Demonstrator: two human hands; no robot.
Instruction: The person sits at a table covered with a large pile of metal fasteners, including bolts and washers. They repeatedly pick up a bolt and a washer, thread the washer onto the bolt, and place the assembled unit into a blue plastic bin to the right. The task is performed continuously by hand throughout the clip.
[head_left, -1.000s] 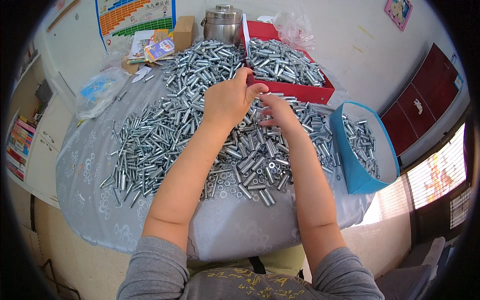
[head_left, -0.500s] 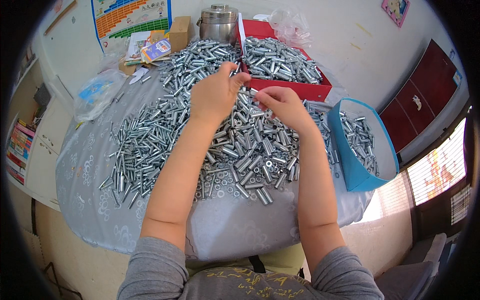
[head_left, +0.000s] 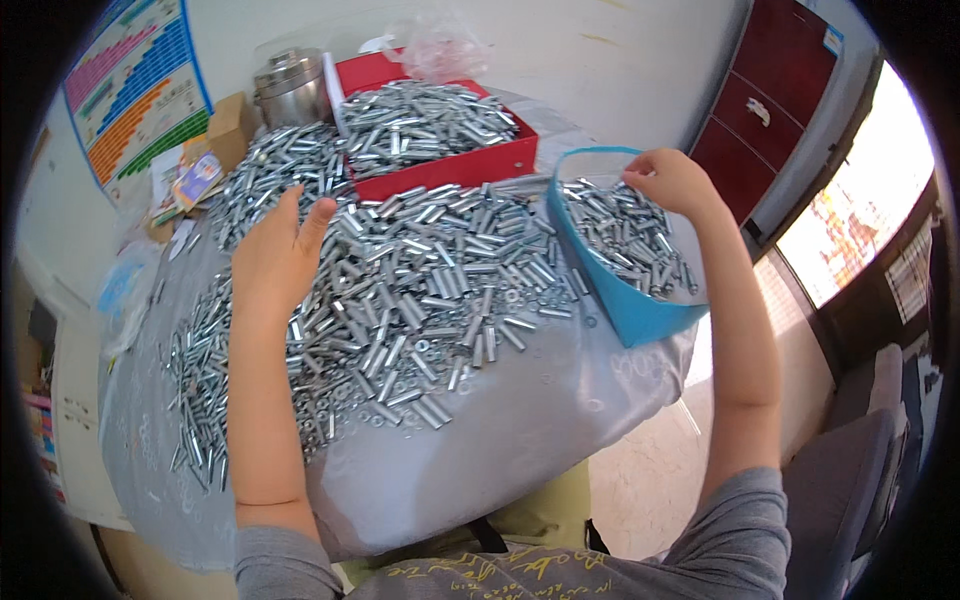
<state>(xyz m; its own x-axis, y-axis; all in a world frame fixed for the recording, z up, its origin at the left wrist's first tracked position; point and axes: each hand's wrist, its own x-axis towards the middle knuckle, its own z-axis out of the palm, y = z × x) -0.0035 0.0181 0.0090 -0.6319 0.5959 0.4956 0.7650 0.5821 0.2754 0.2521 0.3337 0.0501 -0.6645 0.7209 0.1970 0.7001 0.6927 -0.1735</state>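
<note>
- Lying heaped in the blue bin (head_left: 630, 312), at the right side of the desk (head_left: 430, 480): small shiny metal tubes (head_left: 612, 228). Likely kept from rolling off by the tall sides.
- At the bin's far end, near the tubes, the right hand (head_left: 678, 182). Pinched close, thumb to finger; cannot tell about a tube in between, or about touching the heap.
- Left of the bin, a big loose pile (head_left: 400, 300) of more metal bits, spread wide, maybe for easy picking. Mixed with flat rings (head_left: 422, 346) near the front.
- Above the pile, the left hand (head_left: 270, 262). Thumb and pointing finger spread apart; other fingers hidden, so cannot tell about holding.
- Behind the pile, a red box (head_left: 450, 172), heaped full too, perhaps walled against spilling.
- Farther left, a metal pot (head_left: 292, 92), maybe set back for more room.
</note>
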